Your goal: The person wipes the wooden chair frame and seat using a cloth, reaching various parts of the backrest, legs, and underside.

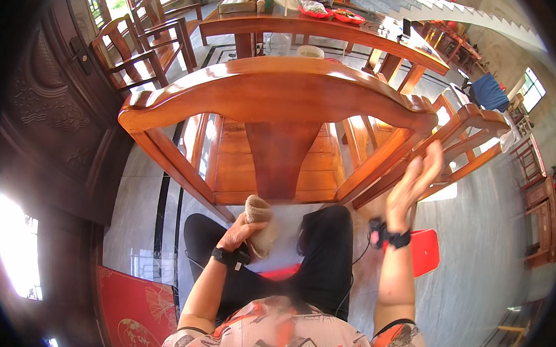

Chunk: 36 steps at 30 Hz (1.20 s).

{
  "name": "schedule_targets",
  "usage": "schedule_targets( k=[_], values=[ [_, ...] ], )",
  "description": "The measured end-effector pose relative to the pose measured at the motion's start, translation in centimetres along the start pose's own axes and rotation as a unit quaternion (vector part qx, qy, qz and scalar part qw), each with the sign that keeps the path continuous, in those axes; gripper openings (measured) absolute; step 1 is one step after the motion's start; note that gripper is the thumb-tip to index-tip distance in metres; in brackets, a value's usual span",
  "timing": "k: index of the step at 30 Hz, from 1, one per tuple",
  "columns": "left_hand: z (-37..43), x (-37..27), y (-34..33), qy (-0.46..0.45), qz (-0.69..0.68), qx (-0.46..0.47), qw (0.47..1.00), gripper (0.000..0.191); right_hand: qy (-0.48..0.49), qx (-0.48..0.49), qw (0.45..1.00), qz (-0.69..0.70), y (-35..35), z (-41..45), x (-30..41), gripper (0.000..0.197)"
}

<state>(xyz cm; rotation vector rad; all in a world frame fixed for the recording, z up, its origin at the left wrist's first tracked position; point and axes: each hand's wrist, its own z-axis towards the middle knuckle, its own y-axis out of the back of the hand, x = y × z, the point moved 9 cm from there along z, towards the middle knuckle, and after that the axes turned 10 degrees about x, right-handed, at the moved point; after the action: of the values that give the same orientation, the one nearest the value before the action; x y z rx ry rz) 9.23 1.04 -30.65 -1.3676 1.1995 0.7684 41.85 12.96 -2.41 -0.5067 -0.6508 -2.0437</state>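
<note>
Between my knees, my left hand (pixel 236 237) grips a bunched tan cloth (pixel 260 228), its fuzzy rolled end sticking up above the thumb. Directly before me stands a polished wooden chair, its back turned to me, with a curved top rail (pixel 282 83) and a wide centre splat (pixel 283 160). My right hand (pixel 412 188) is raised at the chair's right side, blurred, fingers spread and holding nothing. Whether it touches the wood I cannot tell. Both wrists wear black straps with small devices.
A second wooden chair (pixel 482 119) adjoins on the right. Behind is a long wooden table (pixel 284 27) bearing red trays (pixel 347 17) and boxes. A red plastic object (pixel 425 253) lies by my right forearm. A dark carved door (pixel 62 99) and red mat (pixel 135 307) are left.
</note>
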Motion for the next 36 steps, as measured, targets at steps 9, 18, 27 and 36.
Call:
schedule_targets(
  k=[9,18,27,36],
  values=[
    [-1.0,-3.7,-8.3,0.063,-0.079,0.141,0.985,0.063,-0.291,0.373,0.82,0.323,-10.6,-22.7,0.8,0.048],
    [-2.1,-3.8,-9.7,-0.011,-0.09,0.192,0.977,0.077,-0.136,0.371,0.886,0.241,-8.8,-20.9,1.4,0.019],
    [-3.8,-4.9,-10.5,-0.046,0.076,0.172,0.981,0.079,-0.233,0.345,0.868,0.27,-8.5,-22.9,0.5,0.019],
    [-6.2,-8.9,-9.0,-0.214,0.398,-0.008,0.892,0.033,-0.168,0.264,0.914,0.26,-5.8,-20.4,1.0,0.02]
  ],
)
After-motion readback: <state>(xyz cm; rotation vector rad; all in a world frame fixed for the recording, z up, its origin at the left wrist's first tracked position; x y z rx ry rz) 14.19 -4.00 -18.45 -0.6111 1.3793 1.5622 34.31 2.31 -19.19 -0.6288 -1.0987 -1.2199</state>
